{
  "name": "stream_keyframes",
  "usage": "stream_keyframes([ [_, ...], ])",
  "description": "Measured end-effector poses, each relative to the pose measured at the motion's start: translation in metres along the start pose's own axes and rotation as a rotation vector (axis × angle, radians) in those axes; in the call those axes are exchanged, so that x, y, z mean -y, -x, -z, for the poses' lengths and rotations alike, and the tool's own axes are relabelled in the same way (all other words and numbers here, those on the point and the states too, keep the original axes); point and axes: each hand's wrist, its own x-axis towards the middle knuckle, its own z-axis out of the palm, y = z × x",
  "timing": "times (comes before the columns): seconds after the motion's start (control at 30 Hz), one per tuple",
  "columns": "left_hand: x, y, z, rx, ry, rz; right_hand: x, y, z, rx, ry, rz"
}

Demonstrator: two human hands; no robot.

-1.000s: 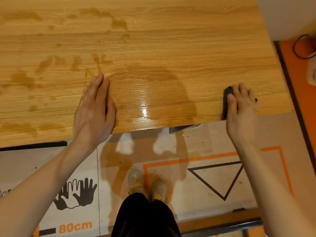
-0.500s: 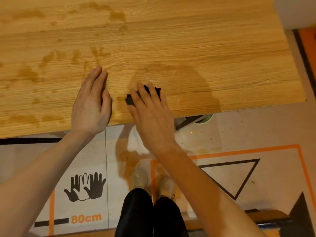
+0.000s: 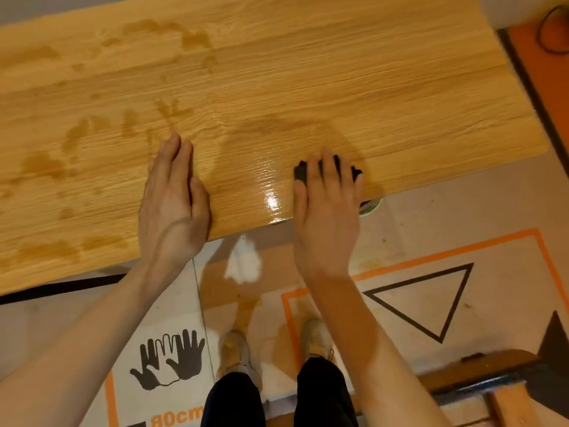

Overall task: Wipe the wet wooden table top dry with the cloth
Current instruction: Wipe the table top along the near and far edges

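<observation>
The wooden table top (image 3: 338, 72) fills the upper part of the view, with dark wet patches (image 3: 43, 163) across its left half and a glossy wet sheen (image 3: 271, 192) near the front edge. My right hand (image 3: 328, 208) presses flat on a small black cloth (image 3: 301, 171) close to the front edge, right of centre; most of the cloth is hidden under the fingers. My left hand (image 3: 172, 201) rests flat on the table at the front edge, fingers straight and together, holding nothing.
Below the table edge lies a floor mat (image 3: 431, 229) with orange lines, a black triangle and handprint marks. A green-rimmed round container (image 3: 371, 208) peeks out under the table by my right hand. My feet (image 3: 237, 349) stand on the mat. A wooden-and-metal frame (image 3: 492, 374) sits at bottom right.
My right hand slid the cloth left from the table's right end to beside my left hand, then back rightward to right of centre. My left hand stayed flat in place.
</observation>
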Motion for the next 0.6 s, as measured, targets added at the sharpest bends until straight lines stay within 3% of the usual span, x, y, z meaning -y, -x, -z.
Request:
stream_keyframes([
  [0.13, -0.001, 0.000, 0.000, -0.005, 0.083, 0.047, 0.060, 0.033, -0.016, 0.074, -0.081, 0.205],
  [0.23, 0.002, -0.004, 0.008, 0.044, 0.201, 0.044, 0.029, 0.027, -0.011, 0.010, -0.143, 0.309],
  [0.3, 0.008, -0.009, 0.018, 0.104, 0.221, 0.020, -0.012, 0.013, -0.005, -0.112, -0.169, 0.144],
  [0.4, 0.029, -0.015, 0.038, 0.184, 0.173, -0.064, -0.047, 0.001, 0.003, -0.299, -0.398, -0.302],
  [0.6, 0.072, -0.009, 0.052, 0.236, 0.018, -0.235, 0.055, 0.021, -0.036, -0.459, -0.702, -0.638],
])
